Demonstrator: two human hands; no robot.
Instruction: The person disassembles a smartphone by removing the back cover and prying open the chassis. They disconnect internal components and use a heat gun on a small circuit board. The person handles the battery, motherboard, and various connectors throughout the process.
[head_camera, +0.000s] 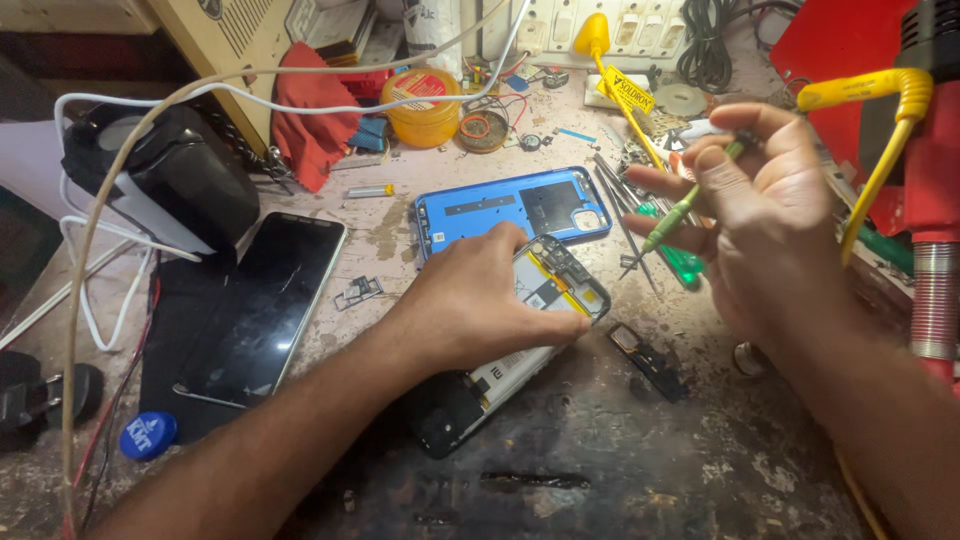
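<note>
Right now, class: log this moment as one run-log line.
left hand: pressing opened phone | right hand: holding green screwdriver | blue back cover: beside phone

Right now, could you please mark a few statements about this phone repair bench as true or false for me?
1. The left hand presses down on the opened phone. True.
2. The right hand holds a red hammer. False: it holds a thin green-handled screwdriver.
3. The blue back cover lies beyond the opened phone, inner side up. True.
4. The dark-screened phone lies to the right of the opened phone. False: it lies to its left.
5. A blue bottle cap lies near the table's left front edge. True.
</note>
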